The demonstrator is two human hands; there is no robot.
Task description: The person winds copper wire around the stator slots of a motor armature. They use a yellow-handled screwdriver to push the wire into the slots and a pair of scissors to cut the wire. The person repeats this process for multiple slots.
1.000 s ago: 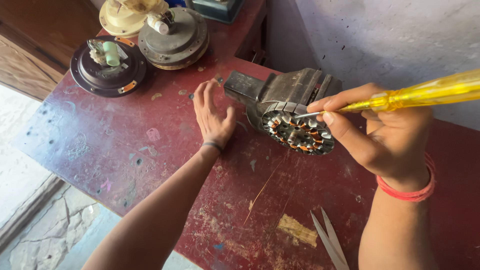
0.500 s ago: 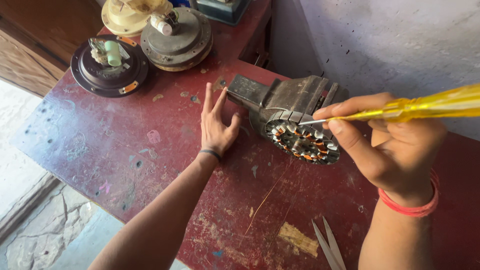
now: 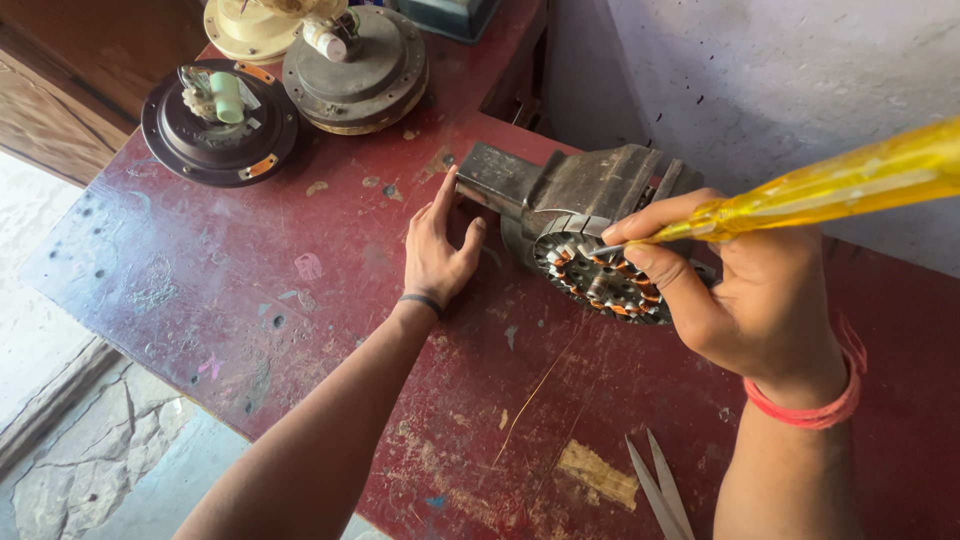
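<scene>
Pinching the yellow translucent-handled screwdriver (image 3: pixel 800 190), your right hand (image 3: pixel 740 290) sets its tip on the copper-wound round stator (image 3: pixel 600 280), clamped in the grey metal vise (image 3: pixel 570 190) far right on the red surface (image 3: pixel 300 300); your left hand (image 3: pixel 435 255) lies flat, grip wide, beside the vise.

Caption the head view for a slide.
Right hand pokes a yellow screwdriver into a clamped motor winding; left hand rests on the red table.
</scene>
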